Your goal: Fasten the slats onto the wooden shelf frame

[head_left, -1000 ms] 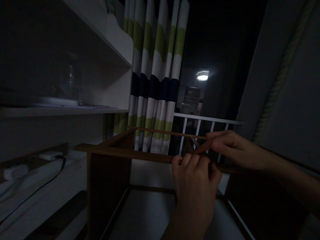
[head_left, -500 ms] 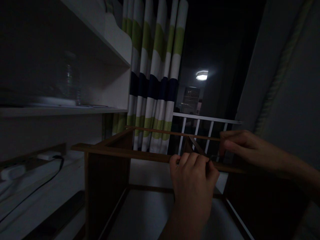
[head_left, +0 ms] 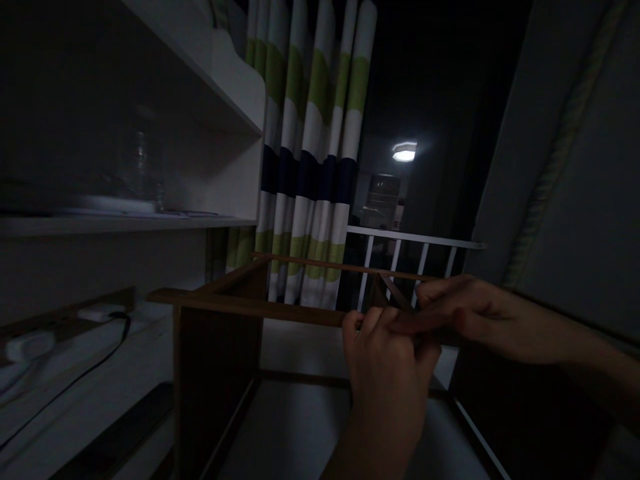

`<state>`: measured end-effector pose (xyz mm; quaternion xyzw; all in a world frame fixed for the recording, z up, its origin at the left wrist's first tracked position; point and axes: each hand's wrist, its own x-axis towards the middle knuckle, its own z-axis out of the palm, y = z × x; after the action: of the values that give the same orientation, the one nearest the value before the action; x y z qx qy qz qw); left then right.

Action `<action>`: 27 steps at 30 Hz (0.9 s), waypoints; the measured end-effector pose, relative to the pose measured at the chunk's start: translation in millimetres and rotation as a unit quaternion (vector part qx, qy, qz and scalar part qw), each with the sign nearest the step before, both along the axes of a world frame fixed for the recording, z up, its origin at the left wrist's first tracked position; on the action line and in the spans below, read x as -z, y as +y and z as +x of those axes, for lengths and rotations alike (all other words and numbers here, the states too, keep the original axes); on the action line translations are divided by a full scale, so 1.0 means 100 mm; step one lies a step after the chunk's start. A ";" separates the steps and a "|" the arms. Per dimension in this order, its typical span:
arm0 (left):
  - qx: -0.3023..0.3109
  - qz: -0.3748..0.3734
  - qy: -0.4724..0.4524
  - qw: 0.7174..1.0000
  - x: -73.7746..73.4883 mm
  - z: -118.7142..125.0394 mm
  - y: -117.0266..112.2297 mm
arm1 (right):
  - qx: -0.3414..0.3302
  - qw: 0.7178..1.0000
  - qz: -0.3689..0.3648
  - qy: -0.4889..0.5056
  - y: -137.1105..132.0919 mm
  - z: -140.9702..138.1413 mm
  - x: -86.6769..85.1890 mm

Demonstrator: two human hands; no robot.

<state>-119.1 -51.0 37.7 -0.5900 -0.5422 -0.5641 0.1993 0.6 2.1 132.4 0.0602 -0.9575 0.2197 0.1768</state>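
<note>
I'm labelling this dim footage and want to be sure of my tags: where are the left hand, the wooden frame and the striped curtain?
Left hand [head_left: 384, 363]: head view, back of the hand.
Wooden frame [head_left: 280, 309]: head view, near rail.
Striped curtain [head_left: 306, 175]: head view, navy band.

Wooden frame [head_left: 260, 307] (matt), cloth curtain [head_left: 310, 175].

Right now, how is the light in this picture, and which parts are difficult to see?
Head view: dim overall, with the lamp the brightest spot, glowing at its edges; head view: the bottle on the shelf looks faint, its outline unclear; head view: the left side panel of the wooden frame is almost black.
</note>
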 end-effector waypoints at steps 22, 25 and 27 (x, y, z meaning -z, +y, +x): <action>-0.027 0.039 0.025 0.999 0.06 0.00 0.04 | 0.165 0.979 0.082 0.089 0.12 -0.18 0.10; -0.009 0.046 0.020 0.999 0.07 0.00 0.07 | 0.160 0.983 0.073 0.059 0.21 -0.20 0.09; 0.002 0.048 0.016 0.999 0.08 0.00 0.08 | 0.161 0.984 0.066 0.041 0.28 -0.18 0.08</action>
<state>-119.3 -43.3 30.0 -0.5898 -0.5098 -0.5804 0.2353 -17.3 30.2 124.3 -0.0747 -0.9591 0.1219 0.2444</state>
